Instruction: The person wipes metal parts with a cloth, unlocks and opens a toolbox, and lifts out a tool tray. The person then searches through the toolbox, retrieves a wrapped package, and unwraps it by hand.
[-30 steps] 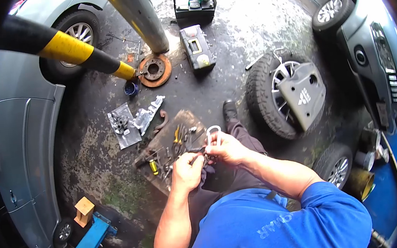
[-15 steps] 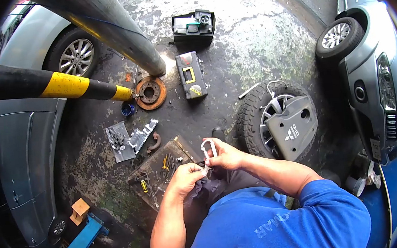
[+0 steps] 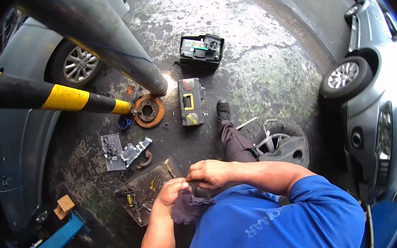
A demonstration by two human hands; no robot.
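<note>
My left hand (image 3: 171,193) is closed near my lap, its thumb and fingers pinched beside my right hand. A dark purplish rag (image 3: 187,208) hangs just below it, and I cannot tell whether the fingers grip it. My right hand (image 3: 208,173) is closed too, fingers curled, its tips meeting the left hand's. Whatever lies between the fingertips is too small and hidden to name. Left of both hands lies a worn board (image 3: 137,182) with a yellow-handled screwdriver (image 3: 130,200), yellow pliers (image 3: 153,183) and small metal parts.
A rusty brake disc (image 3: 148,110) lies by a metal post (image 3: 104,42) and a striped bar (image 3: 62,97). Ahead are a black toolbox (image 3: 190,102) and a battery in a tray (image 3: 201,49). A wheel under an engine cover (image 3: 285,151) lies right, cars on both sides.
The pale looped piece seen in my right hand is no longer visible. My right hand has turned over and moved left against my left hand. The view has shifted, and my outstretched foot shows more.
</note>
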